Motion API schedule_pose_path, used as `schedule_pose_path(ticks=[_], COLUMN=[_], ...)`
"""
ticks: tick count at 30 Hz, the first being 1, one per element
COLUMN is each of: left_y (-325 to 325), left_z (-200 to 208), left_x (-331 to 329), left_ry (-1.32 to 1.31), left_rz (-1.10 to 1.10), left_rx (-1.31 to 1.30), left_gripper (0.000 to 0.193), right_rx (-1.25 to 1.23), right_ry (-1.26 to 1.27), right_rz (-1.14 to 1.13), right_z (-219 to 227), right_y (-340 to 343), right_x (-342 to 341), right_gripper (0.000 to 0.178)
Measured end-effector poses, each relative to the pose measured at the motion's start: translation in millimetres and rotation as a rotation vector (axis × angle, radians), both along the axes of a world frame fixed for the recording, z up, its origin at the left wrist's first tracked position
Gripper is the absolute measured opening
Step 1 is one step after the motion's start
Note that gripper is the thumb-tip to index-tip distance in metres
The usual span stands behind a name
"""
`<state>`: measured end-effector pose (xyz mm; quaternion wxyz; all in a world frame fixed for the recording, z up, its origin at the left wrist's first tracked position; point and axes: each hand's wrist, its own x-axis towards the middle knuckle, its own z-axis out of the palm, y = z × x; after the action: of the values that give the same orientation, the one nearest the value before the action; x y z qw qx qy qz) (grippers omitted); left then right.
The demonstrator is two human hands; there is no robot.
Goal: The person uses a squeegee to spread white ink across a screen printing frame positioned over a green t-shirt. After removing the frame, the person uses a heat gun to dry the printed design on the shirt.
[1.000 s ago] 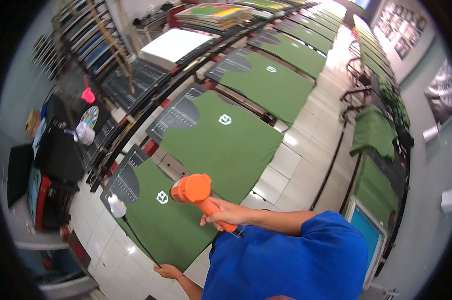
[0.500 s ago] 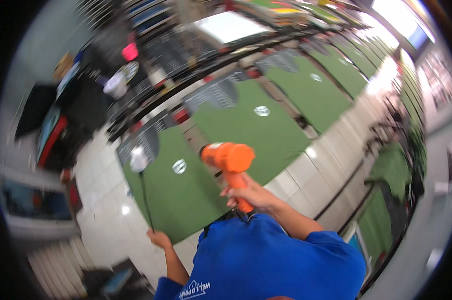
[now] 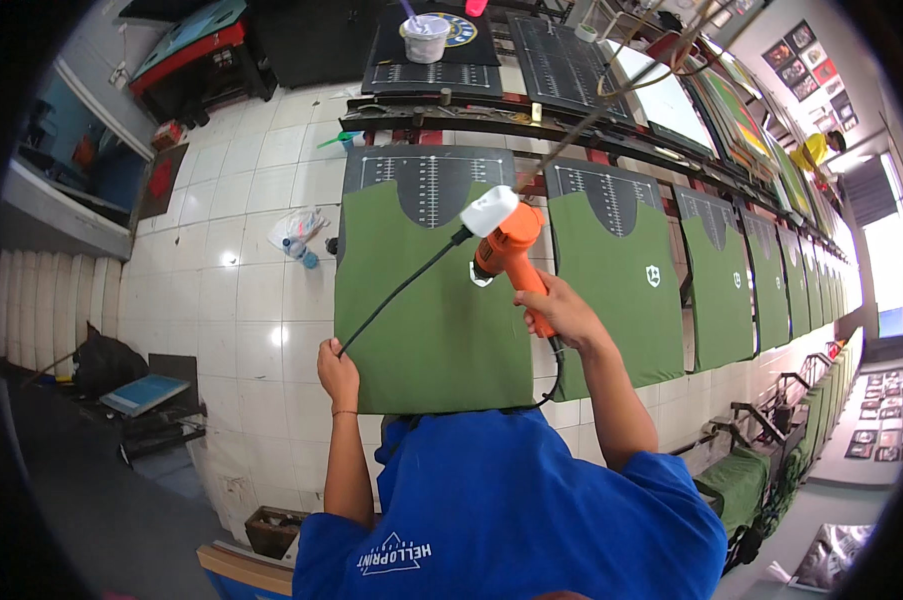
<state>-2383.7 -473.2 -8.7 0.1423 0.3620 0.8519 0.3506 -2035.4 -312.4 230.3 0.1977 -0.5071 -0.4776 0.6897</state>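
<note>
While the right fingers [image 3: 527, 299] hold a blower [image 3: 517, 250] — floor [image 3: 221, 300] borders fabric's [image 3: 431, 335] left edge.

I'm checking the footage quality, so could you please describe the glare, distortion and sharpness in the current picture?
Head view: small glare spots on the white tiled floor; the bright opening at far right washed out; the long black rail bent and the picture's corners dark; the right hand and orange heat gun fairly sharp.

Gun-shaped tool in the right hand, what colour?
The tool is orange, seen best in the head view.
</note>
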Motion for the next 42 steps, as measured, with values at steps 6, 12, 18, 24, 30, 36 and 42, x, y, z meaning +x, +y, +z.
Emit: schedule_pose_path(ticks=[6,12,18,24,30,36,42], left_y=[33.6,51.2,52.7,55.1,54.4,54.9,54.2], left_z=[3.6,5.2,0.0,-0.3,-3.0,1.6,1.0], left_x=[-21.3,-21.5,-26.6,-25.0,-25.3,-25.4,-25.6], left_ry=[-0.034,-0.113,-0.133,-0.131,-0.102,-0.146,-0.128], left_rz=[-0.008,0.039,0.055,0.048,0.028,0.044,0.048], left_rx=[-0.066,-0.076,-0.115,-0.058,-0.055,-0.105,-0.102], left_gripper=[0.032,0.035,0.039,0.039,0.038,0.038,0.038], right_rx=[0.048,0.094,0.029,0.076,0.032,-0.019,0.022], right_ry=[-0.152,-0.076,-0.083,-0.088,-0.079,-0.021,-0.036], right_rz=[-0.048,-0.089,-0.118,-0.153,-0.15,-0.122,-0.095], right_z=[-4.1,-22.4,-25.0,-27.7,-25.4,-20.0,-25.7], right_y=[3.3,2.8,4.6,2.5,3.2,0.0,-12.3], right_x=[-30.8,-37.9,-37.4,-35.4,-24.3,-21.4,-26.2], right_gripper=[0.042,0.041,0.036,0.029,0.035,0.037,0.038])
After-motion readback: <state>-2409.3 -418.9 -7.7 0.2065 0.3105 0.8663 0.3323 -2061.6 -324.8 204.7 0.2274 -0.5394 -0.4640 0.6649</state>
